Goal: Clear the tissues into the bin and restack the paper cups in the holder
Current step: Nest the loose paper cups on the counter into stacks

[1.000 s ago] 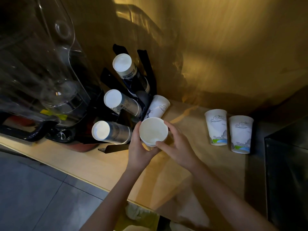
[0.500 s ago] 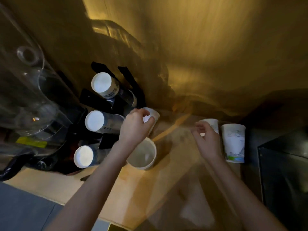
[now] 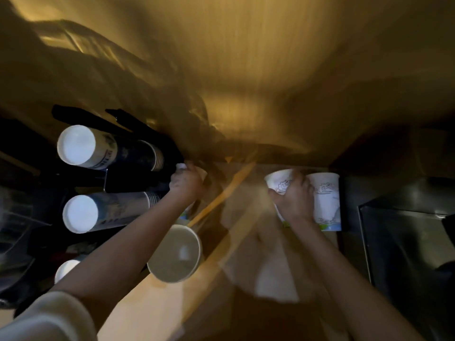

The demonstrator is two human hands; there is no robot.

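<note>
A black cup holder [image 3: 138, 178] at the left carries stacks of paper cups lying on their sides, white bottoms toward me [image 3: 76, 145] [image 3: 80, 212]. My left hand [image 3: 186, 183] is closed over an upturned paper cup [image 3: 181, 166] beside the holder. Below my left forearm an open white paper cup [image 3: 176, 254] stands mouth up on the wooden counter [image 3: 152, 303]. My right hand [image 3: 294, 200] grips a printed paper cup [image 3: 278, 179], which touches a second printed cup [image 3: 326, 200] at its right. No tissues or bin are in view.
A wood-panel wall [image 3: 246, 70] rises right behind the counter. A dark metal box [image 3: 406, 254] fills the right side. Dark machine parts [image 3: 14, 230] sit at the far left. A pale blurred patch [image 3: 275, 286] lies on the counter between my arms.
The open cup that both hands held a second ago now stands on the counter. My left hand went to the upturned cup by the holder; my right hand reached right and closed on a printed cup.
</note>
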